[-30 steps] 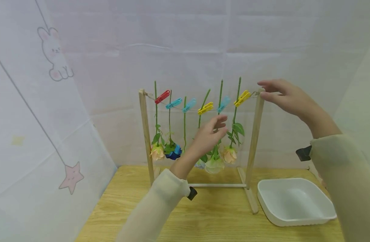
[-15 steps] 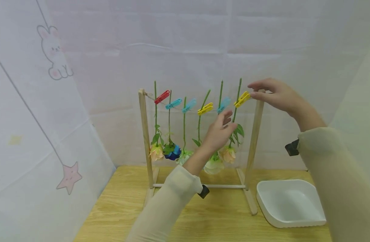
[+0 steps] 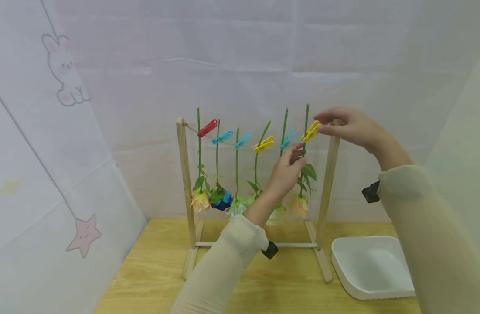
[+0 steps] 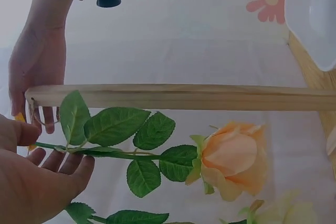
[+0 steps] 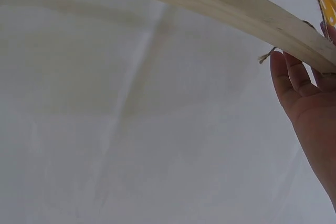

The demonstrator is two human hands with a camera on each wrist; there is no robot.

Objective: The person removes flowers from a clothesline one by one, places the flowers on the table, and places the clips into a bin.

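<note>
My right hand (image 3: pixel 355 131) is at the right end of the string, its thumb and index finger about the handles of a yellow clothespin (image 3: pixel 311 131). This clothespin holds the stem of a peach rose (image 4: pixel 231 158) that hangs head down. Just beneath, my left hand (image 3: pixel 284 172) is beside the same stem (image 4: pixel 142 154); in the left wrist view the stem runs between the parted thumb and fingers. A light blue clothespin (image 3: pixel 288 138) is close to my left fingertips. In the right wrist view my right fingers pass behind the post (image 5: pixel 252 11).
More flowers hang along the string from a red clothespin (image 3: pixel 207 128), blue clothespins (image 3: pixel 222 137) and another yellow one. The wooden rack (image 3: pixel 185 174) stands on a wooden table (image 3: pixel 145 270). A white basin (image 3: pixel 373 266) sits to its right.
My right hand has moved left from the post top to the yellow clothespin. My left hand has moved right and slightly up to the rightmost stem.
</note>
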